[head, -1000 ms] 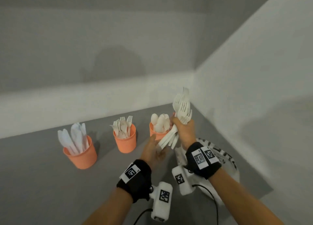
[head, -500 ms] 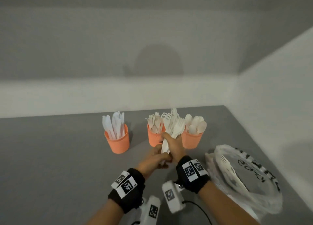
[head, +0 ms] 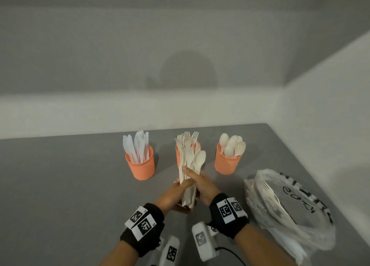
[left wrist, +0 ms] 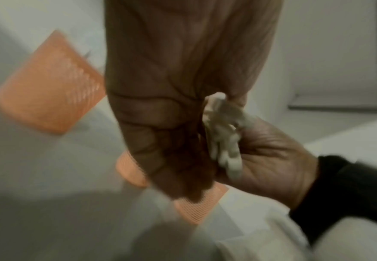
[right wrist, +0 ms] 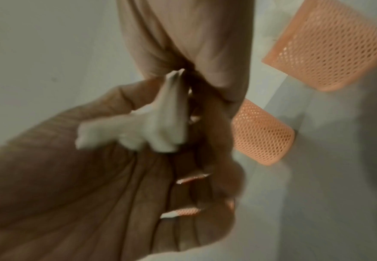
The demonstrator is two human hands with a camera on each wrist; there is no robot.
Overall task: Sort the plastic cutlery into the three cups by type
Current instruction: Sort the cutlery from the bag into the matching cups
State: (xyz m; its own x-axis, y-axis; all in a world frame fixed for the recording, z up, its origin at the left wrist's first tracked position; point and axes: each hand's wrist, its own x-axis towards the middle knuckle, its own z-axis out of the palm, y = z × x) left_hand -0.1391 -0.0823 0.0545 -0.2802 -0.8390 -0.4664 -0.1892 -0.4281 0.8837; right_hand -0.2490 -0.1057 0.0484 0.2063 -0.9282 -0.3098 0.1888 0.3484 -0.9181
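White plastic cutlery bundle (head: pixel 189 165), forks with one spoon at its right edge: upright between both my hands, handle ends down. Right hand (head: pixel 201 183) curls round the stems from the right, thumb across the front; left hand (head: pixel 174 193) wraps them lower, from the left. The wrist views show the handle ends (left wrist: pixel 224 139) bunched between my palms.

Change since half a second ago: bundle has come back toward me and lower, clear of the cups; left hand now closes on it.

Beyond my fingertips, three orange mesh cups in a row: knife cup (head: pixel 140 163) to the left, fork cup (head: pixel 178 155) directly behind the bundle, spoon cup (head: pixel 227 163) to the right.

Right of my right wrist: clear plastic bag (head: pixel 290 209), black lettering, one fork (head: pixel 270 193) visible inside.

Surface: grey tabletop (head: pixel 60 185), matte. Room: pale walls (head: pixel 120 55) meeting in a corner at far right.
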